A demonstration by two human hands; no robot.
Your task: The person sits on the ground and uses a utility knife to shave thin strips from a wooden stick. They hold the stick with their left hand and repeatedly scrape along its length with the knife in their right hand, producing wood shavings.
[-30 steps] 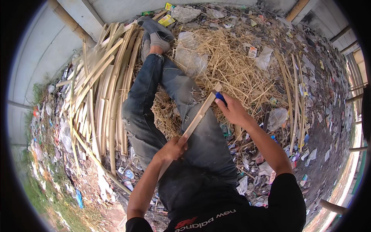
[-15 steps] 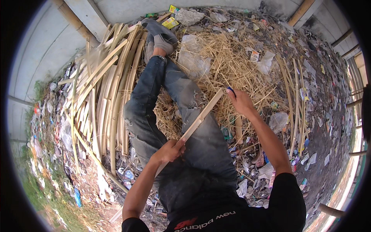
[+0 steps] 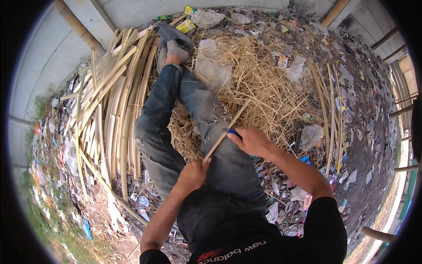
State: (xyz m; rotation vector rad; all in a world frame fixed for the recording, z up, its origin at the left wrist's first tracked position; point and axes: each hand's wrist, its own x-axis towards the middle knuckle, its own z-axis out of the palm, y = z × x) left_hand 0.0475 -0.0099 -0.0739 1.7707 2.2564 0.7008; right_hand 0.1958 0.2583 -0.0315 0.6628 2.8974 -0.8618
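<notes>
A pale bamboo strip point(image 3: 239, 113) slants up and away across my right thigh. Its near part is gripped by my left hand point(image 3: 192, 174), fingers closed around it. My right hand point(image 3: 251, 141) is closed on a small blue-handled tool point(image 3: 234, 132), which meets the strip about midway along; its working end is too small to make out. Under the strip are my jeans point(image 3: 220, 154), torn at the knees, with my legs stretched forward and the feet crossed.
Many split bamboo strips point(image 3: 116, 119) lie in a pile left of my legs. Thin shavings point(image 3: 268, 92) heap up ahead and to the right. Several longer strips point(image 3: 330, 119) lie farther right. Litter point(image 3: 360, 119) covers the ground, and a grey wall point(image 3: 145, 9) stands beyond my feet.
My right hand with the blue-handled tool has moved from the strip's far end down toward my left hand. The strip now appears narrower, turned more on edge.
</notes>
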